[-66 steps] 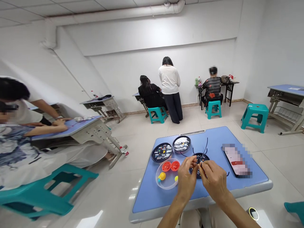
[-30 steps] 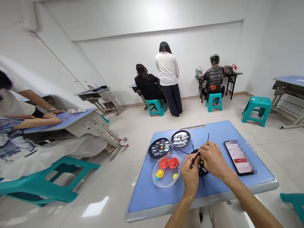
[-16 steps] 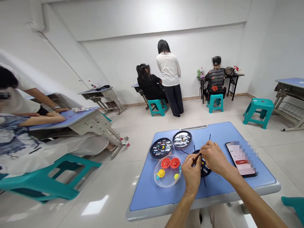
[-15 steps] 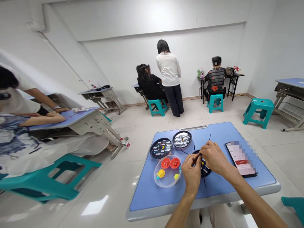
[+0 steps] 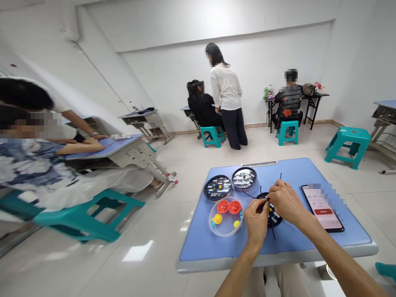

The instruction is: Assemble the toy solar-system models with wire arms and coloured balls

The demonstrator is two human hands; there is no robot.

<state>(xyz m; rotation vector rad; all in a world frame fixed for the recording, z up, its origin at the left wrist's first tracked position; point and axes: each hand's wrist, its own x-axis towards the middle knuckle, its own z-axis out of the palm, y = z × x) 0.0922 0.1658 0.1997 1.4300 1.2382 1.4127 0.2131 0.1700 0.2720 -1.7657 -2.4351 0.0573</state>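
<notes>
Bench (image 5: 198, 252): carries everything in hand.
Phone (image 5: 323, 210): lies right of the hands, screen lit.
Clear tub (image 5: 225, 229): sits left of the hands.
Left hand (image 5: 256, 216): grip pinches black rods (image 5: 274, 232) above a black disc (image 5: 276, 218).
Right hand (image 5: 286, 202): grip pinches there too; fingers hide whether the rods are joined.
Red cups (image 5: 222, 206): lie in the tub, unattached.
Yellow balls (image 5: 236, 224): also there, none on a visible rod.
</notes>
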